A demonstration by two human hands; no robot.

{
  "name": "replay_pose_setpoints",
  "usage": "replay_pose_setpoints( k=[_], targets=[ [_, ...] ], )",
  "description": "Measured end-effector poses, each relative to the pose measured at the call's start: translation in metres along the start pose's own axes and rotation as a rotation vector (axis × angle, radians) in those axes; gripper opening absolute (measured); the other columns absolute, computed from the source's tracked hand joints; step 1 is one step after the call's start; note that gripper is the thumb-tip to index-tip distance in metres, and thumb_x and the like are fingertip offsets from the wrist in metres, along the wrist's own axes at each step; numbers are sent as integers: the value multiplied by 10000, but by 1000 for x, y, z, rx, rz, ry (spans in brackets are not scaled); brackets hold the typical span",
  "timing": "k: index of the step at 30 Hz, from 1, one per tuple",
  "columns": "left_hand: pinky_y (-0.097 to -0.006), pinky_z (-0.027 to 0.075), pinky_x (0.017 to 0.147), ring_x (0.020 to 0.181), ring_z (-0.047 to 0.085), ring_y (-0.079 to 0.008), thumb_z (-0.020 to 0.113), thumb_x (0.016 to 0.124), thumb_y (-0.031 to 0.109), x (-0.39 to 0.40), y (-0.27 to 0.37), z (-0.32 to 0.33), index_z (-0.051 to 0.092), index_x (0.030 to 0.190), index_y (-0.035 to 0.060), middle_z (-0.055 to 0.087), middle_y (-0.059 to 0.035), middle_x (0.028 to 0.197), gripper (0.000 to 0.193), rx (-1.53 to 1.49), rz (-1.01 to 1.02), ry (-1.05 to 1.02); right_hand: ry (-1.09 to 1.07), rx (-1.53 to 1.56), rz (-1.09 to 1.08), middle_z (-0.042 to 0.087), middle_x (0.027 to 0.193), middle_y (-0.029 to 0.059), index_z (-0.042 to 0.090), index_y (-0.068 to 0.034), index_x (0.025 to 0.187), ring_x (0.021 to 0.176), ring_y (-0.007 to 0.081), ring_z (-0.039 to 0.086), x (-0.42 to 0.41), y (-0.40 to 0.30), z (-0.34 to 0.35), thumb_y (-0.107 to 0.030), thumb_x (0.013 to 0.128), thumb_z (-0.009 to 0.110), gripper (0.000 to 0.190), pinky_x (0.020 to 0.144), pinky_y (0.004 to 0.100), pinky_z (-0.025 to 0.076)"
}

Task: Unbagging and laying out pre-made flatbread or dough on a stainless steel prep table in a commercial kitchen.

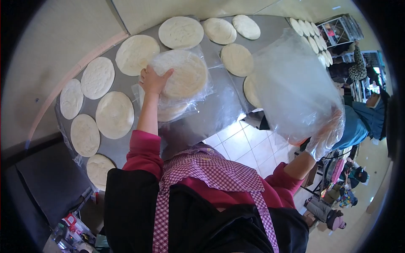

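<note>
My left hand (155, 79), bare, rests on a stack of bagged flat round breads (185, 74), thumb and fingers spread on the top bag. My right hand (327, 132) wears a clear plastic glove and grips a large clear plastic bag (294, 85), raised at the right of the table. Whether anything is inside that bag cannot be told. Unbagged flatbreads lie around the stack, among them one (137, 55) just beyond my left hand and one (114, 115) nearer me. Another flatbread (251, 90) is partly hidden by the large bag.
The grey metal table (218, 95) meets a wall at its far side. More flatbreads (311, 38) lie in rows at the far right. A dark chair (47, 180) stands left. A person in teal (357, 121) is close on the right, with several people and a rack (337, 31) beyond.
</note>
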State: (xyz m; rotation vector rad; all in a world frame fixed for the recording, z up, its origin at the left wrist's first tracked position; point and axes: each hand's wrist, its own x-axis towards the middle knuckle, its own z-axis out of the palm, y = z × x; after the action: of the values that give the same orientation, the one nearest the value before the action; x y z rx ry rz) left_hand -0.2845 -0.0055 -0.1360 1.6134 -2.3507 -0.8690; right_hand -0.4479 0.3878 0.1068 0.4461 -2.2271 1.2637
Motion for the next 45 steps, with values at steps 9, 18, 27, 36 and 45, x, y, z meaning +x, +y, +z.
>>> replay_pose_setpoints(
  k=[9,18,27,36,45],
  targets=[
    [-426,347,942,1143,433,-308,776,650,243,-27,-59,-6,387,1216,-12,422,-187,1249,732,-565,156,184,-110,301,-8,559,1137,131,497,41,1172,1024,175,529,-2,26,33,-259,917,484,394,867,281,420],
    [-310,389,923,1076,484,-201,628,780,19,-83,-53,-70,386,1223,-5,506,-106,1147,505,-1358,55,156,-297,592,128,467,1250,151,417,61,1222,1141,204,470,-33,24,72,-85,888,494,373,979,282,342],
    [-392,438,925,1105,501,-241,532,856,77,-130,-32,-124,381,1257,33,506,-113,1197,430,-2150,-72,-414,-427,756,-66,478,1225,151,420,44,1217,1187,240,434,-79,-19,130,-66,855,503,388,1023,328,299],
    [-399,394,976,1131,484,-231,497,896,128,-164,-8,-121,380,1269,42,484,-106,1237,400,-2066,25,-480,-371,930,522,495,1180,87,410,-7,1257,1048,174,492,-125,-93,157,-308,897,530,484,911,286,375],
    [-404,413,946,1152,460,-230,552,877,254,-178,-27,-129,320,1311,90,435,-85,1283,518,-1844,329,-275,-627,693,237,537,1119,43,487,1,1171,989,126,512,-127,-146,136,-154,883,553,334,866,267,407]
  ],
)
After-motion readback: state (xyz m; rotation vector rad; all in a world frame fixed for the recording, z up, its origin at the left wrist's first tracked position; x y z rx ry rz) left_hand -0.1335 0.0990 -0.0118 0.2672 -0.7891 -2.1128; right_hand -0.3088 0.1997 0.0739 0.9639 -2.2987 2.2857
